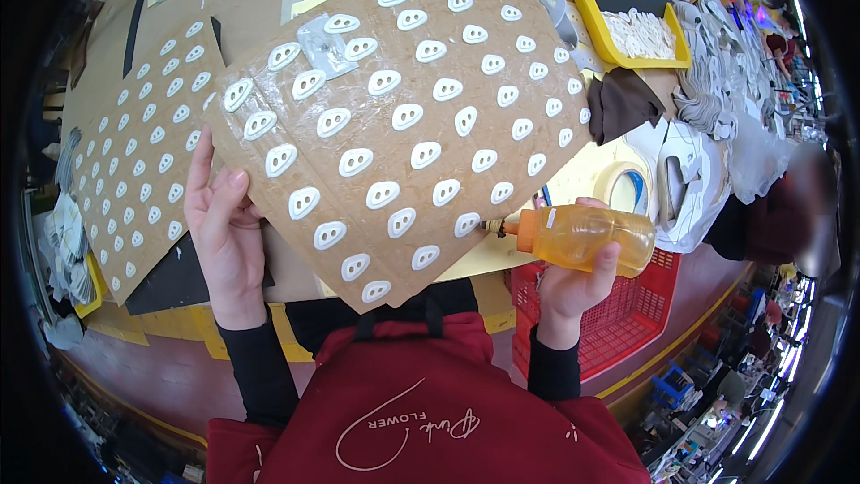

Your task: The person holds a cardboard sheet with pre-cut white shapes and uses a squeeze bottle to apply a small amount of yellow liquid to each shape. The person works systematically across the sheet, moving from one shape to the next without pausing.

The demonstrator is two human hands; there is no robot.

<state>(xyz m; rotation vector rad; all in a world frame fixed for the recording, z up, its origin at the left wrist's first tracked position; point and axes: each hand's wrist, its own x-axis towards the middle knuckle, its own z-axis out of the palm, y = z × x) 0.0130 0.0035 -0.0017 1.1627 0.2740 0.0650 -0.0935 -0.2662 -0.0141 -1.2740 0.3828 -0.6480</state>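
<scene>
A large brown board [376,206] lies tilted across the table, bearing rows of small white rounded-triangle pieces with two holes each. My right hand [578,291] is wrapped round a squeeze bottle [587,237] of amber liquid with an orange cap. The bottle lies nearly level, its dark nozzle [491,227] pointing left, close to a white piece [467,224] near the board's right edge; whether they touch I cannot tell. Beside the board's left edge is my left hand [226,233], index finger and thumb stretched out; its other fingers are partly hidden. A clear plastic bag [322,47] lies on the board.
A second board [134,170] with similar white pieces lies at the left. At the back right stands a yellow tray [618,45] of white pieces, near a dark cloth [623,106] and a tape roll [624,188]. Below the table's right side is a red basket [640,314].
</scene>
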